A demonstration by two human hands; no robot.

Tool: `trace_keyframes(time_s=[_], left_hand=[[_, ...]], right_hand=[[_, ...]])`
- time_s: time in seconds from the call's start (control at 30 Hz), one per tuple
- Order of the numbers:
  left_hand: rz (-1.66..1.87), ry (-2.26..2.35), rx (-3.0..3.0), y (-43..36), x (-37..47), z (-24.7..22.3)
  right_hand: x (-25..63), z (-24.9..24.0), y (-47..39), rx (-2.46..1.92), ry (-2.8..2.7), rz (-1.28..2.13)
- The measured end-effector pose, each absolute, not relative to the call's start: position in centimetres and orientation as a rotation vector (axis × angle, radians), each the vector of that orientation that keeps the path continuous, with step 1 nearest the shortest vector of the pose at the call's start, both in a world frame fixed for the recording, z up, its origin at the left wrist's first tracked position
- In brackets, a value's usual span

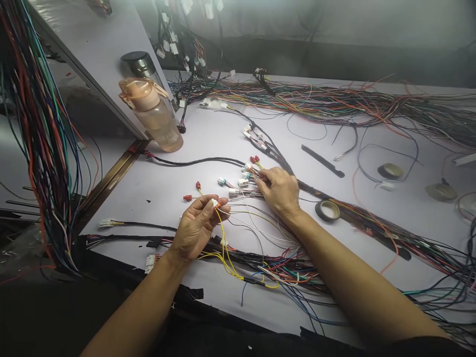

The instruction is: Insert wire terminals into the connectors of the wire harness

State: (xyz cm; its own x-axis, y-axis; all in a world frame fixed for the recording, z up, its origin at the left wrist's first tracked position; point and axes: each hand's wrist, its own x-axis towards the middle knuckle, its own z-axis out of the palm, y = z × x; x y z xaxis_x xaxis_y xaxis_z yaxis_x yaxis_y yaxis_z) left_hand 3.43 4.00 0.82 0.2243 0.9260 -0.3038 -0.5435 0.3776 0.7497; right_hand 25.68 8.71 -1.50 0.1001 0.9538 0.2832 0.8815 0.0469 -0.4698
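My left hand (197,225) pinches a small white connector (214,204) with yellow wires (224,238) hanging from it. Two red connectors (188,198) lie just beyond that hand. Farther right, my right hand (278,191) has its thumb and fingers closed at a bunch of thin wires behind several white connectors (243,183); exactly which wires it grips is hidden. A teal-and-white connector (222,182) and another red connector (255,159) sit near its fingertips. Below both hands runs a taped wiring harness (256,260).
A water bottle (156,116) and a dark-lidded flask (139,64) stand at the back left. Loose wires (334,101) stretch along the back, and a thick bundle (33,124) hangs at left. A tape roll (327,210) and a dark flat strip (323,161) lie right.
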Motion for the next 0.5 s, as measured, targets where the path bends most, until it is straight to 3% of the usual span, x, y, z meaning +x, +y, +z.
trace_keyframes(time_s=[0.27,0.5], left_hand=[[1.08,0.854,0.706,3.8,3.7,0.6],[1.049,0.931,0.894,4.4,5.2,1.1]], right_hand=[[26.5,-0.8,7.9,-1.549,-1.857,0.495],[26.5,-0.2,7.1,-1.381,-2.024,0.581]])
